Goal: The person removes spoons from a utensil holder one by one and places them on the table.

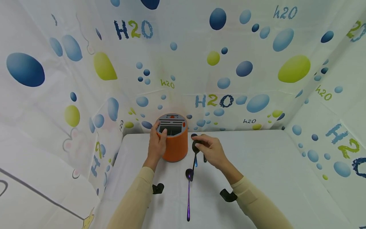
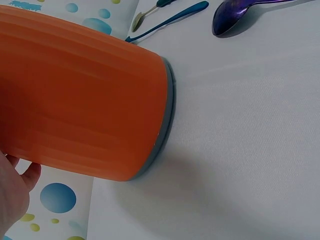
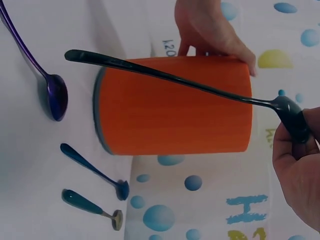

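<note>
An orange cutlery holder (image 1: 175,148) with a grey slotted top stands on the table. My left hand (image 1: 156,143) grips it at the left side of its upper rim, the thumb over the edge of the top. To its right, my right hand (image 1: 210,149) pinches a dark, glossy spoon (image 3: 175,80) by the bowl. The spoon's handle hangs downward in the head view and crosses in front of the holder in the right wrist view. A purple spoon (image 1: 188,194) lies nearer the front, its bowl overlapping the held spoon's handle tip in the head view.
A blue spoon (image 3: 90,165) and a small utensil with a green handle (image 3: 82,201) lie on the table right of the holder. The white table (image 1: 257,178) meets a patterned sheet (image 1: 186,63) behind and at the sides.
</note>
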A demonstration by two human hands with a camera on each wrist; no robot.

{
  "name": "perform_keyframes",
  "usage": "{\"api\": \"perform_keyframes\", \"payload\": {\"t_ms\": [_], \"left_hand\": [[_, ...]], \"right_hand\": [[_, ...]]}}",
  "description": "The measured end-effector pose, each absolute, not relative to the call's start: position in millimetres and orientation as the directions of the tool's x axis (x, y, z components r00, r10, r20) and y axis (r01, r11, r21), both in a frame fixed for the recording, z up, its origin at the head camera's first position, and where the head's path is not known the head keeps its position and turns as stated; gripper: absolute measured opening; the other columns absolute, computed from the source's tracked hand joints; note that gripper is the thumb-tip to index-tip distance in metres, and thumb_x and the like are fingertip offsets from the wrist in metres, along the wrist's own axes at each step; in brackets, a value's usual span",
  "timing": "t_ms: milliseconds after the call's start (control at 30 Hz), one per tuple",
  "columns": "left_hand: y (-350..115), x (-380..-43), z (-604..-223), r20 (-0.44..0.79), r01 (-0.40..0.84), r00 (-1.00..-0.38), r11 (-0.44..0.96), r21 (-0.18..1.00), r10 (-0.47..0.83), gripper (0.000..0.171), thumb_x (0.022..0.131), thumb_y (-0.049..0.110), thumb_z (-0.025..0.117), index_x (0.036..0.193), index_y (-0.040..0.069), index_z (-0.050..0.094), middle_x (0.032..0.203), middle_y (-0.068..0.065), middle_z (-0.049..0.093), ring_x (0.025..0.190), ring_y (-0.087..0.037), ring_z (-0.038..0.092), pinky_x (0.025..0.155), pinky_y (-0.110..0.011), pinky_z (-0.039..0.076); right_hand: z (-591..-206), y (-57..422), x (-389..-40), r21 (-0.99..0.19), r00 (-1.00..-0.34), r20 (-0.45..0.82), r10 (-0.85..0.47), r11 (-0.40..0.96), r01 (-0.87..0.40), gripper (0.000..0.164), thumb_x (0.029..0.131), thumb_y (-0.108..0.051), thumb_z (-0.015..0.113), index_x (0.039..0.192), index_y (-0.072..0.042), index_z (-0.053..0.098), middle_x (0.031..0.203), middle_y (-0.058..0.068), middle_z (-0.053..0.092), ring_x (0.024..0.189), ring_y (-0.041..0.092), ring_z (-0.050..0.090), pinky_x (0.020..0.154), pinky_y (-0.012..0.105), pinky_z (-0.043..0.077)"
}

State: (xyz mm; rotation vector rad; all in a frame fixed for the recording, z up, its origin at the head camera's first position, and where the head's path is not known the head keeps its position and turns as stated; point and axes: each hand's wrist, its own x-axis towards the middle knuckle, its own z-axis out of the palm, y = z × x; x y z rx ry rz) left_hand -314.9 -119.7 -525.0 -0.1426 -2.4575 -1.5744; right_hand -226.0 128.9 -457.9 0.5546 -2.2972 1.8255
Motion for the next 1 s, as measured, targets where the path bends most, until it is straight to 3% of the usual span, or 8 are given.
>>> {"api": "perform_keyframes", "payload": {"t_ms": [333,700,1000], "left_hand": [[-119.2,-314.1,-523.9,0.226,0.189,-0.973,0.434,0.881,-0.036,0.063,0.107,0.059,0.039,0.162,0.034,0.021,0.164,-0.007,0.031,0.145,-0.031,0.042,0.123,-0.055,0.035],[-119.1,-312.5,-522.9,0.241,0.206,-0.97,0.421,0.883,-0.031,0.063,0.108,0.055,0.041,0.163,0.03,0.022,0.166,-0.008,0.031,0.147,-0.032,0.041,0.123,-0.056,0.033],[-119.5,-313.2,-523.7,0.258,0.222,-0.966,0.423,0.878,-0.028,0.063,0.108,0.054,0.042,0.163,0.029,0.023,0.165,-0.009,0.032,0.146,-0.032,0.041,0.123,-0.055,0.034]], "right_hand": [[-459.9,129.8,-222.9,-0.935,-0.952,0.255,-0.169,0.209,-0.288,0.029,0.098,0.005,0.063,0.125,0.0,0.074,0.124,0.02,0.068,0.102,0.031,0.07,0.085,0.02,0.059],[-470.8,131.9,-219.9,-0.957,-0.985,0.095,-0.142,0.259,-0.13,0.026,0.098,0.004,0.062,0.12,0.0,0.075,0.117,0.019,0.074,0.094,0.02,0.07,0.079,0.022,0.056],[-478.5,132.1,-218.7,-0.964,-0.987,0.047,-0.156,0.252,-0.086,0.026,0.097,0.004,0.062,0.119,0.002,0.075,0.106,0.021,0.073,0.082,0.016,0.058,0.066,0.024,0.046]]}}
